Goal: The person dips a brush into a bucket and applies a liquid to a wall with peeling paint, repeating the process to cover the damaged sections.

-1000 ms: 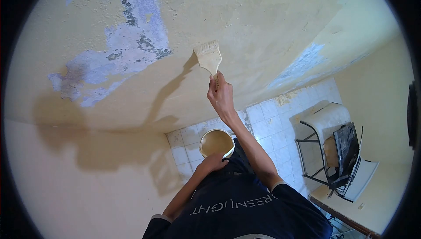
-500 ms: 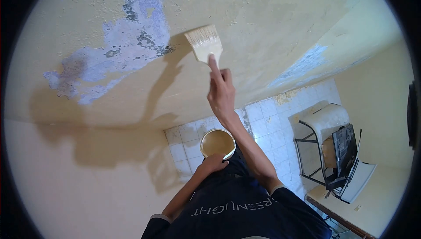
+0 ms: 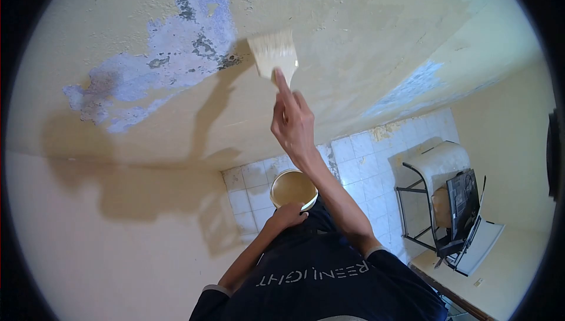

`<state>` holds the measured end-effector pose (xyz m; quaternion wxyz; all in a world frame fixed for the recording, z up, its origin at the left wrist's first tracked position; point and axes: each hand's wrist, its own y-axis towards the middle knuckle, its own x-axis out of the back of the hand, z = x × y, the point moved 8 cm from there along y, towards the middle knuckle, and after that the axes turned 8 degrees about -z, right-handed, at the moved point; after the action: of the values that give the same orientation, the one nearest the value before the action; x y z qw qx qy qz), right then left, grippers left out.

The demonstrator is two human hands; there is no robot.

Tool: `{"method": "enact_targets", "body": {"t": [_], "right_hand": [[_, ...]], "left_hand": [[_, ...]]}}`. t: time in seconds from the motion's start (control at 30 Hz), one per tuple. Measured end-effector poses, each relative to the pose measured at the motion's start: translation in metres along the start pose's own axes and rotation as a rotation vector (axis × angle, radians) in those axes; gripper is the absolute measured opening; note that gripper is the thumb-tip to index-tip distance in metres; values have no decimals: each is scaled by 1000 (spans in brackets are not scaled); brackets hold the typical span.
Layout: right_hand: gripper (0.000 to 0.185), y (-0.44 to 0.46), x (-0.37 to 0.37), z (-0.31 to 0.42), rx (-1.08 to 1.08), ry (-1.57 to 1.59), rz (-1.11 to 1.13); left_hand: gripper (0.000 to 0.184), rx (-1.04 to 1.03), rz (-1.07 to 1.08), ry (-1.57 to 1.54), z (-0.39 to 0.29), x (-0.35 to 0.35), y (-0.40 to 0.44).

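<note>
A wide paintbrush (image 3: 275, 56) with pale bristles is in my right hand (image 3: 294, 123), whose fingers close on its handle, the index finger lying along it. The bristles meet or nearly meet the yellowish wall (image 3: 353, 38), just right of a peeled patch (image 3: 176, 56) showing lilac and dark grey. Lower down, near my body, my left hand (image 3: 288, 216) grips the rim of a round bucket (image 3: 294, 190) of tan paint. The underside of the bucket is hidden from me.
White floor tiles (image 3: 359, 156) run along the wall's foot, with flaked debris (image 3: 384, 132) on them. To the right stands a chair (image 3: 435, 162) with a dark flat panel (image 3: 462, 200) and a brown box on it. A second bare patch (image 3: 406, 88) marks the wall.
The brush has shifted slightly left across the wall with my right hand, and its handle leans a little differently. My left hand still holds the bucket in about the same place.
</note>
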<state>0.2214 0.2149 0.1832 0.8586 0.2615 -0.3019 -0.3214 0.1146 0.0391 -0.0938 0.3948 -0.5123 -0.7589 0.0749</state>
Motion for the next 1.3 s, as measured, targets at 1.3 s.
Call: {"method": "enact_targets", "body": {"t": [1.3], "right_hand": [[72, -21, -39, -14, -200, -129, 154]], "left_hand": [[48, 5, -38, 8, 2, 3, -10]]}}
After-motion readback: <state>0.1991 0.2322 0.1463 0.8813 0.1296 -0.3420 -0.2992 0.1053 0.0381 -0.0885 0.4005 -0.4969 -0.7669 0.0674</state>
